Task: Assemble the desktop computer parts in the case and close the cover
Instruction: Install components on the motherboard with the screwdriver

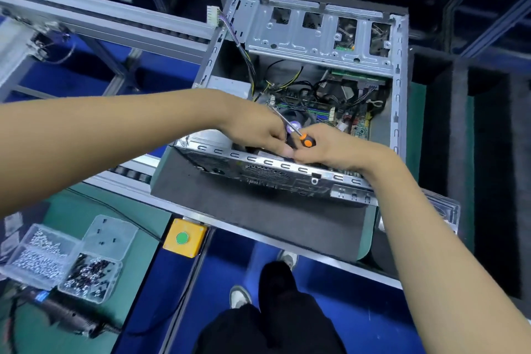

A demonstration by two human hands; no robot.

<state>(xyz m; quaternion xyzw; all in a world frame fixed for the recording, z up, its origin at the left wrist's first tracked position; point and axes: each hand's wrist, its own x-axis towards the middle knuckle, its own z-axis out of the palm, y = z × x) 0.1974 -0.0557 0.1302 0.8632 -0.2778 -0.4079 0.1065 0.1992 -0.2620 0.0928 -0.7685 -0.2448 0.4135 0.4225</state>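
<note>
The open desktop case (398, 86) lies on its side on a dark foam pad (218, 198), with no cover on it. Inside are the motherboard (357, 123), a round CPU fan (291, 118) and loose black and yellow cables (287, 85). A screwdriver (305, 141) with an orange and black handle slants over the fan, its tip up and to the left near the cables. My right hand (336, 149) grips the handle from the right. My left hand (258, 131) meets it from the left, fingers curled on the front of the handle.
A clear compartment box of screws (57, 259) sits at the lower left, with a dark power tool (66, 316) below it. A yellow box with a green button (184, 237) is at the bench edge. Aluminium conveyor rails (115, 23) run left of the case.
</note>
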